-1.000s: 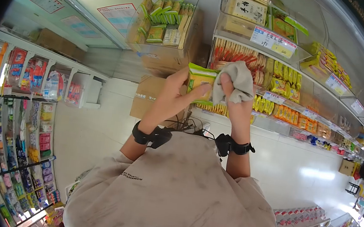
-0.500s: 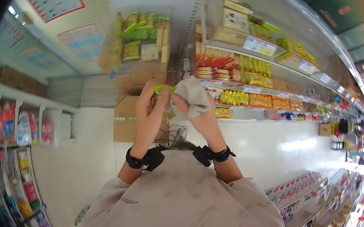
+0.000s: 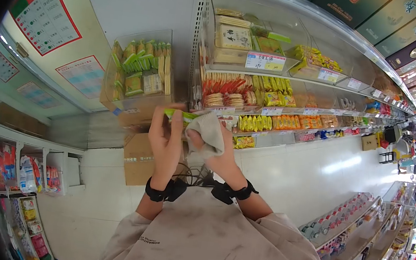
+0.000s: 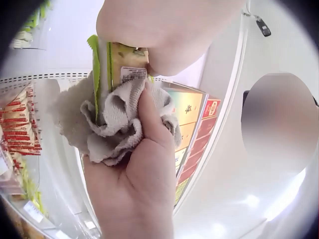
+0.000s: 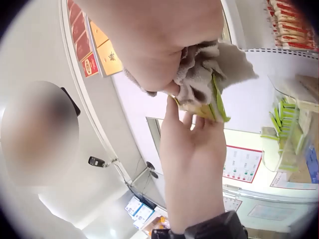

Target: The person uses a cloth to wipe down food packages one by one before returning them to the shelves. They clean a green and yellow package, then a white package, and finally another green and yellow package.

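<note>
My left hand [image 3: 165,145] pinches one end of a green-edged, yellowish snack packet [image 4: 119,59], with a white barcode label showing in the left wrist view. A crumpled grey cloth [image 3: 208,134] is in my right hand [image 3: 226,161], whose thumb presses it to the packet's face. Folds of cloth cover the packet's other end in both wrist views. Both hands are held close together in front of the chest, and in the right wrist view the left fingers [image 5: 199,122] lie along the packet's edge.
A clear bin [image 3: 113,91] of similar green-edged packets stands on a carton ahead. Below it, a cardboard box [image 3: 137,160] sits on the floor. Stocked snack shelves [image 3: 238,63] run along the right. Another display case [image 3: 3,127] stands at left.
The view has swung, so the shelves sit further left. Both hands have come lower and left in it, still holding packet and cloth. The packet's face has turned from the head view, leaving mostly its green edge.
</note>
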The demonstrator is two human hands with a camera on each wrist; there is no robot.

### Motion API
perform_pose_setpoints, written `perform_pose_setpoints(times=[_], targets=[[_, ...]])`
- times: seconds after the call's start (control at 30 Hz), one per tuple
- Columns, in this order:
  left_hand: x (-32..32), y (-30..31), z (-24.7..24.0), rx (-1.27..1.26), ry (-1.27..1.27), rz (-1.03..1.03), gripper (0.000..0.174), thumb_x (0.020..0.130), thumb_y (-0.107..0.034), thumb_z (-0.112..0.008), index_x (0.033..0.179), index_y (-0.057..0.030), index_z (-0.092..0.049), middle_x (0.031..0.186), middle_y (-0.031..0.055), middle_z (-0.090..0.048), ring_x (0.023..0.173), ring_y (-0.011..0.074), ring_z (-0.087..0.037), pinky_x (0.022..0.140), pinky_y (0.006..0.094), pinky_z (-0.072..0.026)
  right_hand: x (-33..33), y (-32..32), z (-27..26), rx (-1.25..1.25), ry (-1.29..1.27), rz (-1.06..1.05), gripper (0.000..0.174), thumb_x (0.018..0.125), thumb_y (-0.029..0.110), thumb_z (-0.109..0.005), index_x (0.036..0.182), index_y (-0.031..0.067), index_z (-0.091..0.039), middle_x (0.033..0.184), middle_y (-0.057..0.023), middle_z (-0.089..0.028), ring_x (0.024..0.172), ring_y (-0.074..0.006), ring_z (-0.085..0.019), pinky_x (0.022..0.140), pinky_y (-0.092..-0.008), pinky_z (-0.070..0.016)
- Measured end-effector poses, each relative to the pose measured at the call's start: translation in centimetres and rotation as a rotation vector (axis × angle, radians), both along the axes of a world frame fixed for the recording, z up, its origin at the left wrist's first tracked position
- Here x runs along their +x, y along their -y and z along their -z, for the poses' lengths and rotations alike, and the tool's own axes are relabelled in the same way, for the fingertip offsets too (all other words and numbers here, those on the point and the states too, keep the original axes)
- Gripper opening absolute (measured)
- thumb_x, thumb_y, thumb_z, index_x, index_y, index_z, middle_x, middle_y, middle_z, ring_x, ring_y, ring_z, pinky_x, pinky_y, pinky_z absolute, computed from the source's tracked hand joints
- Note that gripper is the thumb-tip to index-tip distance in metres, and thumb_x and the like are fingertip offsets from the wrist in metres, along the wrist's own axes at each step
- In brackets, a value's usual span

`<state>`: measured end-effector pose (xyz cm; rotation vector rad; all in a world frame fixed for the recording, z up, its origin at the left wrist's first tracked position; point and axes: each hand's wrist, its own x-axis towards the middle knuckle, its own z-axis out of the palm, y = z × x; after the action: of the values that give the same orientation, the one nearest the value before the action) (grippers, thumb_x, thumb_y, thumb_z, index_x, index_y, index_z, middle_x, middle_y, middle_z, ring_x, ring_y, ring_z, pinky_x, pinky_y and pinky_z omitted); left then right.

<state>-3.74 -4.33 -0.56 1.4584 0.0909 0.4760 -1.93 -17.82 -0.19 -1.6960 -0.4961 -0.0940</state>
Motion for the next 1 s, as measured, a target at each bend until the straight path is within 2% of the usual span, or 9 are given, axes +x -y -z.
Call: perform_pose_setpoints(times=[0.1,0.23,0.4,0.5,0.6,0.63,0.8,0.9,1.0], targets=[[1.6,2.0,-0.1,0.064,0.118,-0.152,0.032,0.106,-0.021,-0.051,0.129,0.0014,-0.054,0.112,0.0063,-0.059,0.100,0.0107,-0.055,0.090,0.0267,-0.0450,2.8,2.8,0.0,-0.010,0.228,0.091,0.047,0.078,-0.002,-0.068,0.124,0.0028,-0.060,0.117,-0.0155,-0.066,0.106,-0.0273,-0.065,0.091,-0.0342,-0.0505],[2.7,3.7,-0.2,-0.375,0.056,0.305,0.048,0.108,-0.036,-0.043,0.140,0.0000,-0.048,0.118,0.0071,-0.058,0.107,0.0126,-0.054,0.098,0.0298,-0.0422,5.6,5.8,-2.3,-0.120,0.584,-0.022,0.061,0.071,0.004,-0.067,0.131,0.0034,-0.059,0.136,-0.0189,-0.057,0.127,-0.0377,-0.054,0.107,-0.0465,-0.0426],[3.5,5.5,-0.4,-0.259,-0.143,0.018,0.042,0.106,-0.030,-0.049,0.140,-0.0047,-0.050,0.132,0.0064,-0.055,0.119,0.0153,-0.053,0.100,0.0280,-0.0425,6.1,7.1,-3.1,-0.209,0.565,-0.156,0.065,0.069,0.011,-0.069,0.133,0.0023,-0.058,0.152,-0.0204,-0.040,0.143,-0.0396,-0.035,0.118,-0.0491,-0.0268],[4.4,7.0,-2.0,-0.294,0.035,0.127,0.042,0.108,-0.024,-0.043,0.143,-0.0014,-0.047,0.131,0.0086,-0.057,0.114,0.0161,-0.056,0.105,0.0300,-0.0404,7.5,8.2,-2.7,0.070,0.324,0.059,0.052,0.076,0.011,-0.073,0.126,0.0006,-0.061,0.135,-0.0214,-0.056,0.127,-0.0335,-0.054,0.107,-0.0415,-0.0405],[6.1,8.5,-4.1,0.123,0.121,0.191,0.043,0.110,-0.023,-0.036,0.146,-0.0008,-0.042,0.127,0.0105,-0.059,0.117,0.0174,-0.057,0.105,0.0318,-0.0416,8.8,11.2,-4.3,0.079,-0.142,-0.046,0.039,0.084,0.013,-0.075,0.118,-0.0005,-0.063,0.110,-0.0187,-0.070,0.101,-0.0247,-0.070,0.088,-0.0332,-0.0526],[6.8,8.8,-4.5,0.157,0.100,0.150,0.042,0.108,-0.019,-0.039,0.146,-0.0004,-0.042,0.128,0.0107,-0.058,0.118,0.0178,-0.056,0.104,0.0318,-0.0425,9.7,11.5,-4.5,0.083,0.105,0.020,0.031,0.087,0.018,-0.077,0.109,0.0005,-0.064,0.087,-0.0112,-0.073,0.076,-0.0162,-0.071,0.068,-0.0293,-0.0543],[11.5,12.9,-6.9,0.105,0.461,-0.038,0.051,0.096,-0.001,-0.061,0.144,0.0010,-0.045,0.136,0.0117,-0.051,0.121,0.0187,-0.056,0.096,0.0315,-0.0496,13.6,13.9,-6.8,-0.001,0.322,0.267,0.033,0.085,0.016,-0.078,0.109,-0.0004,-0.063,0.087,-0.0129,-0.072,0.075,-0.0205,-0.069,0.068,-0.0307,-0.0532],[14.2,12.8,-6.4,0.625,0.481,-0.232,0.056,0.083,0.006,-0.072,0.137,0.0011,-0.055,0.140,0.0134,-0.047,0.115,0.0203,-0.059,0.089,0.0316,-0.0537,16.0,15.0,-7.4,-0.017,0.348,0.265,0.048,0.082,0.013,-0.078,0.123,0.0013,-0.055,0.097,-0.0188,-0.070,0.086,-0.0304,-0.072,0.075,-0.0359,-0.0549],[16.8,13.6,-7.1,0.768,0.500,-0.249,0.046,0.082,0.002,-0.075,0.127,-0.0008,-0.064,0.138,0.0139,-0.049,0.111,0.0206,-0.061,0.084,0.0324,-0.0559,16.7,16.2,-6.8,0.031,0.395,0.462,0.057,0.082,0.011,-0.076,0.132,0.0019,-0.051,0.112,-0.0189,-0.067,0.098,-0.0312,-0.069,0.083,-0.0363,-0.0536]])
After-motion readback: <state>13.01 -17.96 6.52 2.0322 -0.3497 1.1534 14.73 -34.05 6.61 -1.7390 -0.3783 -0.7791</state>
